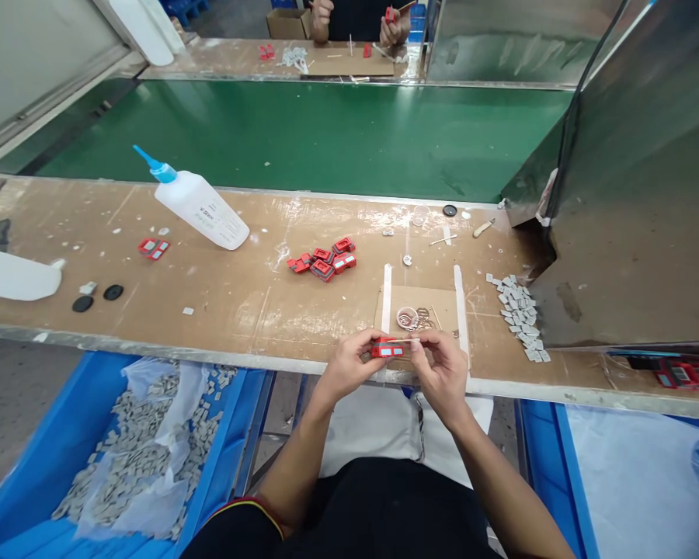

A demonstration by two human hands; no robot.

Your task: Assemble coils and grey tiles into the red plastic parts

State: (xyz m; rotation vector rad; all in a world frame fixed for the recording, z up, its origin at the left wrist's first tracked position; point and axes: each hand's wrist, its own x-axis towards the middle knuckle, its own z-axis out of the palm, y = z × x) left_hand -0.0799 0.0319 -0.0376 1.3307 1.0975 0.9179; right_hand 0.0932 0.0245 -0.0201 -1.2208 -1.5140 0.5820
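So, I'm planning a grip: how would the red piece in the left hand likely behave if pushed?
The red piece is probably light, being small beside the left hand holding it. Its boxy shape suggests sliding rather than rolling, and its straight edges hint at stiffness.

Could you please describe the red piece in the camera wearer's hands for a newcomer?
On the near workbench, find the cardboard with white tape strips. By its near end, the left hand holds the red piece; the neighbouring red pieces lie piled.
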